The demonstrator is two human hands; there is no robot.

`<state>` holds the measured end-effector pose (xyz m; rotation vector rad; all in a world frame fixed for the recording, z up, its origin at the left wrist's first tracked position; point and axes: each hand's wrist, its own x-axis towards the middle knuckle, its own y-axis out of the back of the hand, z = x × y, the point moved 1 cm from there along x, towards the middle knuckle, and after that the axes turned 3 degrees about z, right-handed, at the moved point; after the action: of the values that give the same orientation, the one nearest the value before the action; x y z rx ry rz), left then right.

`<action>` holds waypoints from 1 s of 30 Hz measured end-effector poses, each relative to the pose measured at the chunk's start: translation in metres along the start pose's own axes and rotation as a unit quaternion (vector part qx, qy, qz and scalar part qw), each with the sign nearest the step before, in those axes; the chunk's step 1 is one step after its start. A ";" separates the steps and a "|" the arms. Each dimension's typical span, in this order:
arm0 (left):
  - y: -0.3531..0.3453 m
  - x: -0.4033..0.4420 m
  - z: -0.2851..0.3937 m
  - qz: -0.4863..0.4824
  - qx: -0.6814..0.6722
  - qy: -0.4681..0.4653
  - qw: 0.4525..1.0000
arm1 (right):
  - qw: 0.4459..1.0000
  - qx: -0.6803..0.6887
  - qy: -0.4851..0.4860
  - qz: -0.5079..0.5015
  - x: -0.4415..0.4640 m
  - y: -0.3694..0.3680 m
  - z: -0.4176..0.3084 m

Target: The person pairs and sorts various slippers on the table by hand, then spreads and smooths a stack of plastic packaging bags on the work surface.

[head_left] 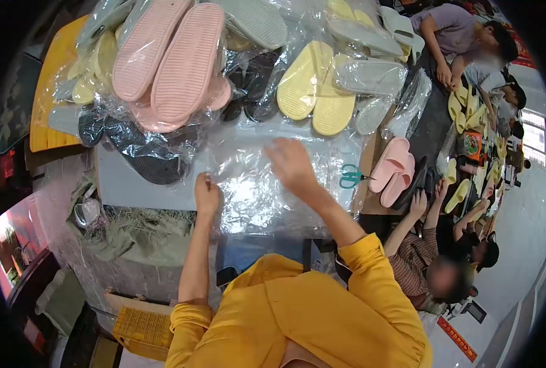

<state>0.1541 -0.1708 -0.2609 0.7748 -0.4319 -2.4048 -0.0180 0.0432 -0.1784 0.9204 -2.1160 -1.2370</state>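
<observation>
A clear plastic bag [248,202] lies flat and shiny on the table in front of me. At its left edge my left hand [206,195] is closed, with the bag's edge at its fingers. My right hand [292,164] is over the bag's upper part, fingers outstretched and somewhat blurred by motion; I see nothing held in it. To the right of the bag lie green-handled scissors [350,176]. Beyond my hands are bagged slippers: a pink pair [184,64], a yellow pair [305,86] and a dark slipper [153,162].
Bagged grey slippers [371,76] are piled at the back. Unwrapped pink slippers [394,172] lie right of the scissors. Several people sit along the table's right stretch, hands on yellow and black slippers. A yellow crate [143,331] stands at lower left near grey-green sacking [144,242].
</observation>
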 end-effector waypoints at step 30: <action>-0.033 -0.007 0.021 -0.023 0.374 -0.353 0.858 | 0.771 0.347 -0.531 0.062 -0.177 0.050 -0.018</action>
<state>0.1323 -0.1381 -0.2562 0.1256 -1.7218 -2.4828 0.0921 0.1866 -0.1429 0.2410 -3.6263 -0.9692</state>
